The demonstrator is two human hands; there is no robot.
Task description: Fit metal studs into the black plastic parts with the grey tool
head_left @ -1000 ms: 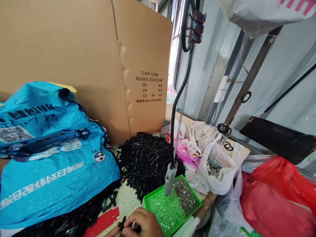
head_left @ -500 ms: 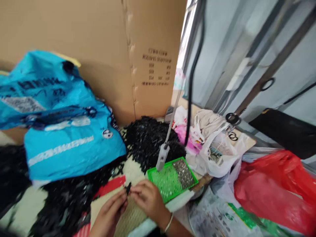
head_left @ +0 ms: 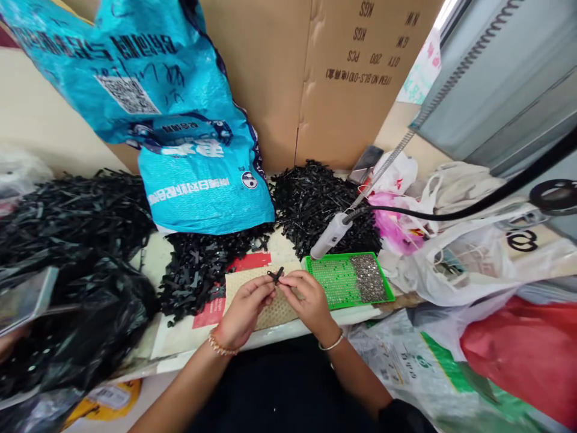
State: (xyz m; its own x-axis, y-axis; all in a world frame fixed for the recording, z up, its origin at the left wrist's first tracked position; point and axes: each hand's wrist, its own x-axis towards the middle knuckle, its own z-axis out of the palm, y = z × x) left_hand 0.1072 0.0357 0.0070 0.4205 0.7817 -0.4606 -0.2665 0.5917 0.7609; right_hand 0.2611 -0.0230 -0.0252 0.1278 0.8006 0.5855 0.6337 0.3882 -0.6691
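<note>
fingers, left hand, right hand: pinched on black part | tool by green tray | blue bag beyond

Workshop, heaped black parts, spring-hung corded tool, green tray

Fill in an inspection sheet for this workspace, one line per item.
Surface: pale table; beige patterned mat near its front edge.
Job's things: small dark piece, held up; green tray with small metallic bits; heaps of black parts.
Clutter: blue printed bag, white plastic bag, red bag.
Hands: left hand and right hand both pinch the dark piece.
Cables: black cable and coiled spring run from the pale cylindrical device.
Surroundings: cardboard behind, grey-blue wall at right.
</note>
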